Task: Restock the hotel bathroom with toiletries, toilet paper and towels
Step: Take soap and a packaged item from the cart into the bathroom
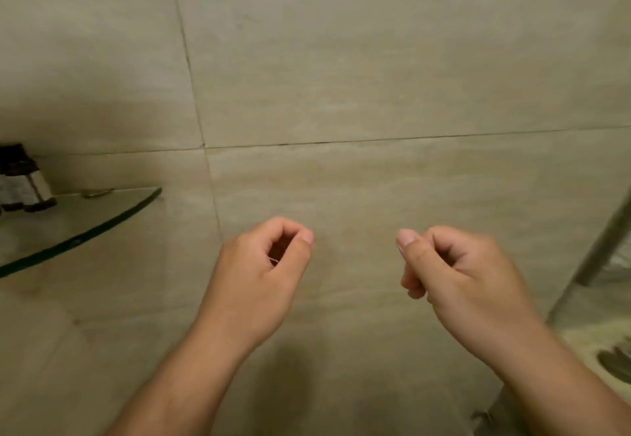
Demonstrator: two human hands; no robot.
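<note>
My left hand (263, 275) and my right hand (457, 275) hover side by side in front of a beige tiled wall (341, 77). On each hand the fingers are curled in, the thumb lies against the forefinger, and nothing is held. Far left, a curved glass corner shelf (85, 227) is fixed to the wall. Small dark-capped toiletry bottles (24, 179) with pale labels stand at its back corner, partly cut off by the frame edge. My left hand is well to the right of the shelf and a little lower than it. No towels or toilet paper are in view.
A metal bar and glass panel (601, 248) slant down the right edge. Below it lies pale speckled floor with a dark drain (614, 364). Grout lines cross the wall behind my hands.
</note>
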